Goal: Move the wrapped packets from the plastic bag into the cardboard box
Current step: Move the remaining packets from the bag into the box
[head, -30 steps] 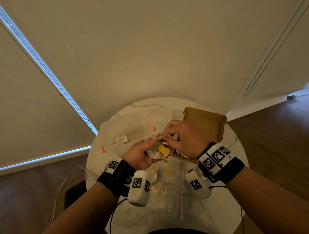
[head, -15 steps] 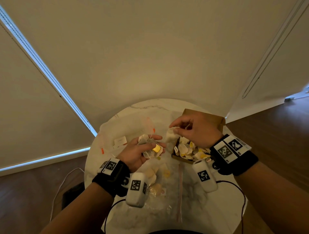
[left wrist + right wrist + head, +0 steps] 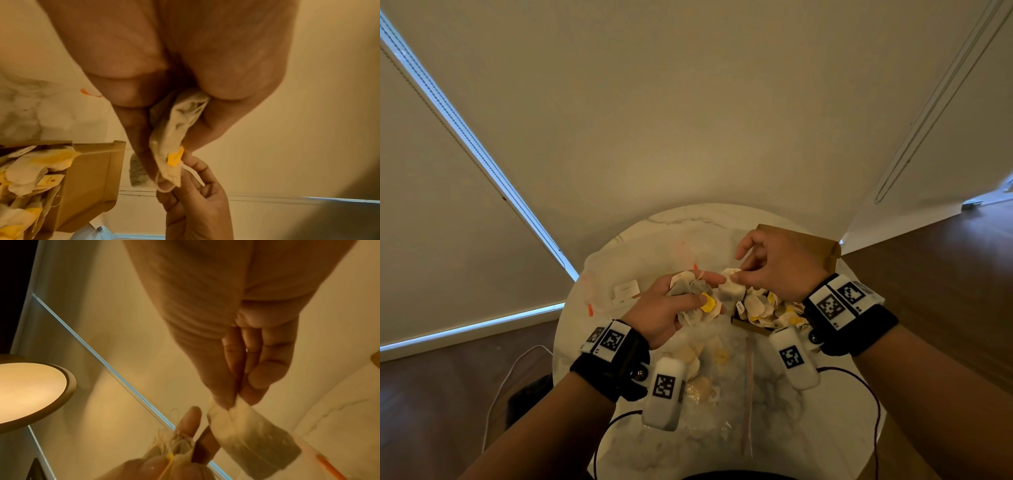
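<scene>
A round marble table (image 3: 640,455) carries everything. On its near part lies a clear plastic bag (image 3: 709,404), flattened, with a few pale and yellow packets showing through it; their number cannot be told. Dark cables (image 3: 873,404) from the two wrist cameras loop over the near edge.

Above the middle of the table the left hand (image 3: 664,315) curls its fingers round a bunch of packets (image 3: 693,298), paper pouches with strings and a yellow tag (image 3: 708,303); the left wrist view shows them squeezed between thumb and fingers, too crumpled to count. Just right of it the right hand (image 3: 780,265) pinches one packet (image 3: 731,289) by its top edge between thumb and forefinger, the other fingers loosely bent. In the right wrist view that packet (image 3: 257,436) hangs free below the fingertips, close to the left hand's forefinger. It is over the table between the bunch and the box, at the box's left end.

The cardboard box (image 3: 828,253) stands at the right edge, its lid flap up behind the right hand. Many packets (image 3: 763,308) are heaped in it; the right wrist hides part of them.

On the far left part of the table lies a second clear bag (image 3: 626,270) with orange marks and a white label (image 3: 626,289).

Beyond the table are pale roller blinds (image 3: 688,120) with strips of daylight at their edges, and a dark wood floor (image 3: 935,274) on both sides. A white cord (image 3: 506,383) runs across the floor at left. The right wrist view also catches a round ceiling lamp (image 3: 30,392).
</scene>
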Demonstrator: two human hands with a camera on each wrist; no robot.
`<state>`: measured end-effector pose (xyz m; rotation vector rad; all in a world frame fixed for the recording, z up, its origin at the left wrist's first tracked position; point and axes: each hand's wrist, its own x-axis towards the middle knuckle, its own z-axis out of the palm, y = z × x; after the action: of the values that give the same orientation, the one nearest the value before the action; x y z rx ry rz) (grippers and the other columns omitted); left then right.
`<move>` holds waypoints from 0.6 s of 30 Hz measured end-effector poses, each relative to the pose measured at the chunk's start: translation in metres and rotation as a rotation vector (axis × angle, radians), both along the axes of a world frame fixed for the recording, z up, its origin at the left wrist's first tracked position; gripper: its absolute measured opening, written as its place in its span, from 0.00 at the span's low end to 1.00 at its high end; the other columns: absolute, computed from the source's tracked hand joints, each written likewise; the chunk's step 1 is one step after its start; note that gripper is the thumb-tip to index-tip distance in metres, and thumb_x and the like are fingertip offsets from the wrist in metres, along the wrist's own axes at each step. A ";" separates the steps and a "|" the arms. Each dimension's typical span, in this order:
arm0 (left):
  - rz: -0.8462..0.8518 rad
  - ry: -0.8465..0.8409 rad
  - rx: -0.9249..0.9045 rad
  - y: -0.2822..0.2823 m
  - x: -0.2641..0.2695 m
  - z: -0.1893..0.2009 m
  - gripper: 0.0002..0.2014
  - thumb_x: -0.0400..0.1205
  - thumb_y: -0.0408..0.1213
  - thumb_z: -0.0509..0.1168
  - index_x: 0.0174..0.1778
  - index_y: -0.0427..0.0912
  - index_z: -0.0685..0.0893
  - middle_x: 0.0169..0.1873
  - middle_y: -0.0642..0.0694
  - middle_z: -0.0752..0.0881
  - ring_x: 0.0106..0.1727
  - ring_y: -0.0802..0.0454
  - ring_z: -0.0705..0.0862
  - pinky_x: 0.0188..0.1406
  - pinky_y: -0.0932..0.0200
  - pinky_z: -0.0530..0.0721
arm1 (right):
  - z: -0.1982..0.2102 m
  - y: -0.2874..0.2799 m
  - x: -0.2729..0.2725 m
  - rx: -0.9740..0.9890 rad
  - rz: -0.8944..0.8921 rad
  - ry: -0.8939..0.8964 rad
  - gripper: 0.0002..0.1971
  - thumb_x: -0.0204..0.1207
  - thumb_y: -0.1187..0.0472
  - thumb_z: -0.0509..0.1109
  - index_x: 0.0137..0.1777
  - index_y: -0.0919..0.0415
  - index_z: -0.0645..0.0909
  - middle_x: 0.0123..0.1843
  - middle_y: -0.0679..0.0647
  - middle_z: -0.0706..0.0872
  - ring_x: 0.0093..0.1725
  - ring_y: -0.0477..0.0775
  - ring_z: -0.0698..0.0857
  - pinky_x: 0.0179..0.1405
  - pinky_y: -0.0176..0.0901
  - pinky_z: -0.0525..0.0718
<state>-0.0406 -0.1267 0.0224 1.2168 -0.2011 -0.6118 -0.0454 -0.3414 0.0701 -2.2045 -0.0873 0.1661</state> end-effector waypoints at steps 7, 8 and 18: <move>0.051 0.091 -0.032 -0.002 0.000 -0.001 0.17 0.70 0.23 0.64 0.55 0.29 0.85 0.38 0.35 0.88 0.42 0.38 0.88 0.46 0.50 0.86 | -0.006 0.008 -0.004 -0.001 0.018 -0.155 0.11 0.71 0.62 0.79 0.49 0.53 0.82 0.41 0.47 0.88 0.41 0.48 0.87 0.45 0.47 0.88; 0.072 0.108 -0.041 -0.002 0.002 -0.001 0.16 0.70 0.23 0.65 0.53 0.28 0.85 0.38 0.35 0.87 0.41 0.39 0.88 0.46 0.50 0.86 | -0.007 0.009 -0.006 -0.036 0.052 -0.255 0.11 0.71 0.61 0.78 0.51 0.51 0.83 0.45 0.45 0.85 0.44 0.47 0.84 0.45 0.42 0.85; 0.107 0.275 -0.187 0.002 0.005 0.004 0.17 0.72 0.26 0.67 0.58 0.28 0.83 0.44 0.34 0.87 0.45 0.40 0.87 0.45 0.50 0.88 | -0.015 0.025 -0.013 -0.171 0.344 -0.537 0.05 0.68 0.58 0.81 0.44 0.51 0.92 0.49 0.48 0.83 0.46 0.48 0.76 0.41 0.49 0.80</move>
<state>-0.0356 -0.1246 0.0264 0.9457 0.0377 -0.6449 -0.0586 -0.3167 0.0547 -2.3352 -0.7757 -0.2429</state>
